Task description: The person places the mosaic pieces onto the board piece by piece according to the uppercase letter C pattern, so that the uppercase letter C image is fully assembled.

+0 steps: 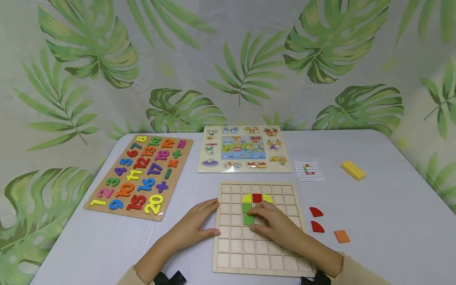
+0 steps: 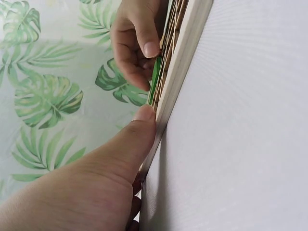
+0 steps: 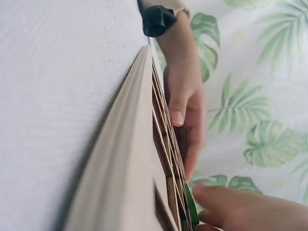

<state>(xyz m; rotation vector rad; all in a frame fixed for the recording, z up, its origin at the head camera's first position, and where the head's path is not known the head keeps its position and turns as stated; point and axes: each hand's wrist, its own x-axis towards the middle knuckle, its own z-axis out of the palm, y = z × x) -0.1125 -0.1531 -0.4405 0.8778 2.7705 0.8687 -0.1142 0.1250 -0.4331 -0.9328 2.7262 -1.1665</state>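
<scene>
A wooden grid board [image 1: 228,245] lies on the table. My left hand [image 1: 194,223] rests against its left edge, thumb and fingers spread along the rim; in the left wrist view the thumb touches the board's side. My right hand [image 1: 279,223] is over the middle of the grid, pinching a green square tile [image 1: 247,220] between thumb and fingertips. This tile looks tilted in the right wrist view. Above it sit another green square [image 1: 246,208], a red square [image 1: 257,198] and two yellow quarter-circles, one at left [image 1: 246,197], the other partly covered by the right hand.
Right of the board lie two red quarter-circles [image 1: 316,212] and an orange square [image 1: 342,236]. Behind them are a pattern card [image 1: 309,171] and a yellow block [image 1: 353,170]. A number puzzle [image 1: 135,178] lies at left, a picture puzzle [image 1: 244,148] at the back.
</scene>
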